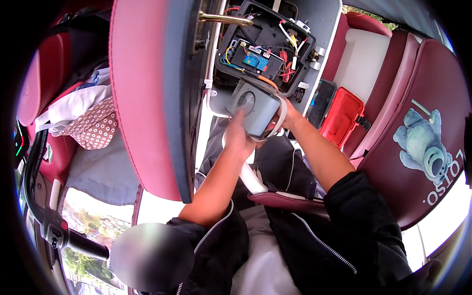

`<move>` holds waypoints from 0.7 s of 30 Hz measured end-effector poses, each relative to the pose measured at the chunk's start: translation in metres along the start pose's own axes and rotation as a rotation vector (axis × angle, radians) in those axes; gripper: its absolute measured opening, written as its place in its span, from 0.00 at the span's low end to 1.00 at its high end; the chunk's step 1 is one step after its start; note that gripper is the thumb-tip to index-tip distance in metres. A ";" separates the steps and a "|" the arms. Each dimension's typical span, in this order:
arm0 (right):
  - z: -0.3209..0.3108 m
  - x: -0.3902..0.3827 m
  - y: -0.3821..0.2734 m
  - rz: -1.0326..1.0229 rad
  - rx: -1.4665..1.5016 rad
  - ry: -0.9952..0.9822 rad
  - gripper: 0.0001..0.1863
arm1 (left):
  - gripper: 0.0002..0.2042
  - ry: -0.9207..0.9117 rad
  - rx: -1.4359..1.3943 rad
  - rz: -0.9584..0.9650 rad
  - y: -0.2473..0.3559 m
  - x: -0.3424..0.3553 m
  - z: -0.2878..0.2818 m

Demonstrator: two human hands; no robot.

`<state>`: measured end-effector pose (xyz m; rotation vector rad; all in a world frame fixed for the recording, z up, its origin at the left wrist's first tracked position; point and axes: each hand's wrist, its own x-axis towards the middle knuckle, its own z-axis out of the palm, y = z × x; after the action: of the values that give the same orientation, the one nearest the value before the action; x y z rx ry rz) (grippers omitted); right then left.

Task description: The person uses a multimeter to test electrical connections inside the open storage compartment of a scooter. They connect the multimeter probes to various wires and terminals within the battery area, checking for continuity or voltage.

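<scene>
Between both hands is a grey, box-shaped unit [267, 112] with a round dark emblem and a pale strap looped at its right end. My left hand [239, 137] is closed on its near left side, a finger lying by the emblem. My right hand [291, 114] grips the opposite end beside the strap; some of its fingers are hidden behind the unit. Just beyond it, an opened black housing [235, 37] lies in the grey compartment [319, 19]. Inside it are red, yellow, white and orange wires and a module with a blue label [255, 61].
A raised red seat cushion [147, 98] stands close left, with a brass-coloured rod [223, 19] above. At right are an open red case [341, 115], a dark tray [322, 101] and a maroon backrest [383, 152]. Patterned cloth [93, 125] and a handlebar grip [87, 246] are far left.
</scene>
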<state>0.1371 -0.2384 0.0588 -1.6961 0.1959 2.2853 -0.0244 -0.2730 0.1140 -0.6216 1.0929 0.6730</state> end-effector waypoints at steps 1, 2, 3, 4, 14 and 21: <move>0.007 -0.002 -0.003 0.022 -0.013 0.039 0.18 | 0.22 -0.004 -0.045 0.010 0.002 -0.006 0.008; 0.010 -0.003 -0.003 -0.070 -0.048 -0.002 0.18 | 0.22 -0.008 -0.090 0.017 0.001 -0.012 0.018; 0.009 -0.006 -0.006 -0.093 -0.068 0.037 0.17 | 0.22 -0.013 -0.134 0.022 -0.001 -0.014 0.025; 0.018 -0.021 -0.014 -0.113 -0.088 0.073 0.17 | 0.22 -0.021 -0.174 0.034 -0.005 -0.009 0.025; 0.037 -0.051 -0.036 -0.683 -0.579 0.561 0.22 | 0.26 0.084 -0.434 0.068 -0.018 0.015 0.059; 0.091 -0.075 -0.043 -0.724 -1.409 0.484 0.34 | 0.20 0.091 -0.439 0.042 -0.019 0.028 0.038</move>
<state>0.0876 -0.1835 0.1600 -2.1815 -1.9525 1.2997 0.0204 -0.2518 0.1027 -1.0147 1.0498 0.9400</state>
